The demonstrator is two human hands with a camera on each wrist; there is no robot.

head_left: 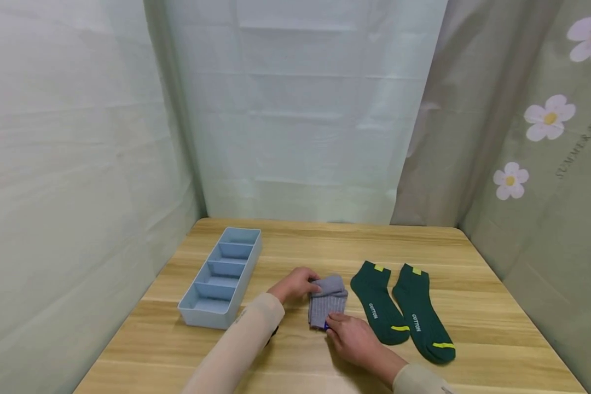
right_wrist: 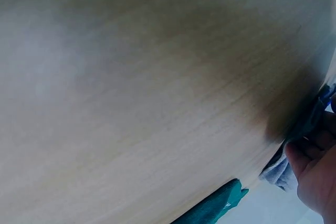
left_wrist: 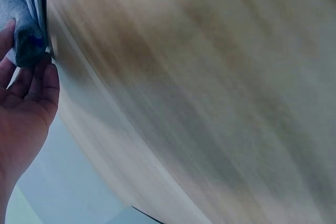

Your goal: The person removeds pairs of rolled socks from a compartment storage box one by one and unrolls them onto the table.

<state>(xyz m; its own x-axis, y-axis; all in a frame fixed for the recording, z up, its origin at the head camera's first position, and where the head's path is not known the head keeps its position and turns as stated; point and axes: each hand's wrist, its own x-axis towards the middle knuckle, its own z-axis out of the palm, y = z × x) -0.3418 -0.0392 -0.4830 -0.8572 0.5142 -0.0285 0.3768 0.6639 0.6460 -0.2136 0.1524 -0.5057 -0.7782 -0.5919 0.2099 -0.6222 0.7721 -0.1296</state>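
Note:
A pair of grey ribbed socks (head_left: 327,309) lies folded into a small bundle near the middle of the table. My left hand (head_left: 297,284) pinches its upper left side between thumb and fingers; the left wrist view shows the grey fabric (left_wrist: 23,30) between them. At the lower right corner, beside a small blue patch, my right hand (head_left: 352,336) grips the edge of the bundle. In the right wrist view, fingers (right_wrist: 297,158) curl at the grey fabric (right_wrist: 278,170), partly hidden by the hand. Two dark green socks (head_left: 376,301) with yellow marks lie flat to the right.
On the left of the wooden table (head_left: 295,364) stands a pale blue organizer box (head_left: 243,287) with several compartments. Pale curtains (head_left: 295,120) enclose the table at the back and sides. A small dark object (head_left: 272,335) shows beside the left forearm.

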